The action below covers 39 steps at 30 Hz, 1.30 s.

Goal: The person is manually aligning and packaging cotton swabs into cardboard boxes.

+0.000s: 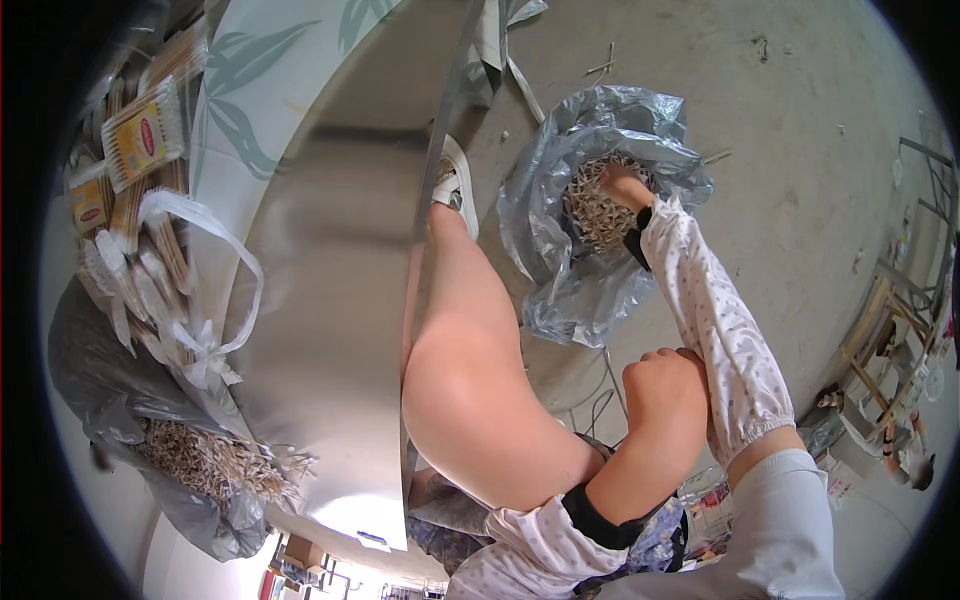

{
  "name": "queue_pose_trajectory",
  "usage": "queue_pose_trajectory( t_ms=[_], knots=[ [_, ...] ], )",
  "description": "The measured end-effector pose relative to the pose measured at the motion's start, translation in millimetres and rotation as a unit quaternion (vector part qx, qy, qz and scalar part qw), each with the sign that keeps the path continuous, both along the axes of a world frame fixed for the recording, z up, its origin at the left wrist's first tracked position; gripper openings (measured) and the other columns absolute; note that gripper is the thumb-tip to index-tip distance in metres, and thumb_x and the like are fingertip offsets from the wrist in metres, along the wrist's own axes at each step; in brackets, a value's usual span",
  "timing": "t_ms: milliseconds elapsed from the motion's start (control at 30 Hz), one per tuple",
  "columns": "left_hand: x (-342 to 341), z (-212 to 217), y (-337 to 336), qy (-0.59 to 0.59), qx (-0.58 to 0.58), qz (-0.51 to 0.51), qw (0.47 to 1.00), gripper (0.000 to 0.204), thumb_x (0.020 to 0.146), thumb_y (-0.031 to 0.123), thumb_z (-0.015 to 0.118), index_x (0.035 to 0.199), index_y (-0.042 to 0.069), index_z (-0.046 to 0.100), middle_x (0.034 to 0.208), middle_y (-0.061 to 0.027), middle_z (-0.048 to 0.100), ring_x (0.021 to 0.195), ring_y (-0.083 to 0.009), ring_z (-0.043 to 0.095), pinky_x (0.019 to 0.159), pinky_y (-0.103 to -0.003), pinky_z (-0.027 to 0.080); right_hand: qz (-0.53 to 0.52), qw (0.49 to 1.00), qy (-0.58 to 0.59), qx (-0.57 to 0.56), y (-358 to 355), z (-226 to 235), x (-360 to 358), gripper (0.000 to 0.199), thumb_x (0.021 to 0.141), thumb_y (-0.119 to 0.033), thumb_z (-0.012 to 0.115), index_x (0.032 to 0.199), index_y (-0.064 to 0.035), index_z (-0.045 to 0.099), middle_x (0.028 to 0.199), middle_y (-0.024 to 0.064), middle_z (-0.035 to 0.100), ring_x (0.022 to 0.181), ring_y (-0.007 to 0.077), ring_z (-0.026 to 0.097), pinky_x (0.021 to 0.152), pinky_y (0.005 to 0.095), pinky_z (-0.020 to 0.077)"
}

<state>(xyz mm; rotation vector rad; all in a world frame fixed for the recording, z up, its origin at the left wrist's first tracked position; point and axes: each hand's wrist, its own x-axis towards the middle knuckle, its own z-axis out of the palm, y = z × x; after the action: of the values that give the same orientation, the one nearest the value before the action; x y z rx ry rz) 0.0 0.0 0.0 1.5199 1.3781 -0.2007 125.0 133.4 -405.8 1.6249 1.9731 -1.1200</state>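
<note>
1. Two hands are in my view. The right hand [625,187] is sunk into the sticks [592,212] inside the grey bag [560,270] on the floor [800,120], at about 1 o'clock from picture centre.
2. Its fingers are buried among the sticks, so I cannot tell whether they are open or closed.
3. My left hand [662,385] is curled into a fist at about 4 o'clock, pressed against the right forearm's dotted sleeve [720,330]. It holds nothing I can see.
4. The bag stands just beside the steel table [330,300], at 3 o'clock from its edge, with my knee [470,380] between them.
5. At 9 o'clock on the table lie bundled sticks in clear packets [140,140] and a white strap [215,290].
6. At 7 o'clock a second bag [130,420] shows more loose sticks.
</note>
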Motion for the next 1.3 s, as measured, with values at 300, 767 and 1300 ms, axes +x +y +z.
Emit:
queue_pose_trajectory(
  t_ms=[300,767,1300],
  knots=[
    [8,-1,8,0.042,0.013,-0.039,0.998,0.018,0.071,0.010,0.070,0.088,0.008,0.065,0.083,-0.0074,0.067,0.081,-0.0217,0.068,0.066,-0.034,0.051,-0.292,0.939,0.125,-0.131,-43,-13,26,0.030,0.088,-0.016,0.063,0.117,-0.0140,0.070,0.094,0.0061,0.070,0.082,0.0179,0.066,0.069,0.0326,0.0528],
    [7,-6,1,0.056,0.057,-0.030,0.996,0.014,0.071,0.010,0.069,0.084,0.010,0.064,0.078,-0.0052,0.068,0.078,-0.0203,0.068,0.063,-0.033,0.050,-0.574,0.751,0.297,-0.134,-52,41,8,0.033,0.095,-0.020,0.051,0.123,-0.0126,0.067,0.116,-0.0021,0.068,0.100,0.0116,0.059,0.088,0.0306,0.0438],
    [12,5,14,0.088,0.038,-0.104,0.990,0.012,0.081,0.015,0.066,0.092,0.014,0.063,0.083,0.0016,0.064,0.082,-0.0143,0.064,0.065,-0.030,0.043,-0.257,0.955,-0.019,0.147,-56,-16,56,0.024,0.078,-0.014,0.057,0.095,-0.0088,0.073,0.102,0.0199,0.070,0.099,0.0424,0.064,0.088,0.0439,0.0507]
  ],
)
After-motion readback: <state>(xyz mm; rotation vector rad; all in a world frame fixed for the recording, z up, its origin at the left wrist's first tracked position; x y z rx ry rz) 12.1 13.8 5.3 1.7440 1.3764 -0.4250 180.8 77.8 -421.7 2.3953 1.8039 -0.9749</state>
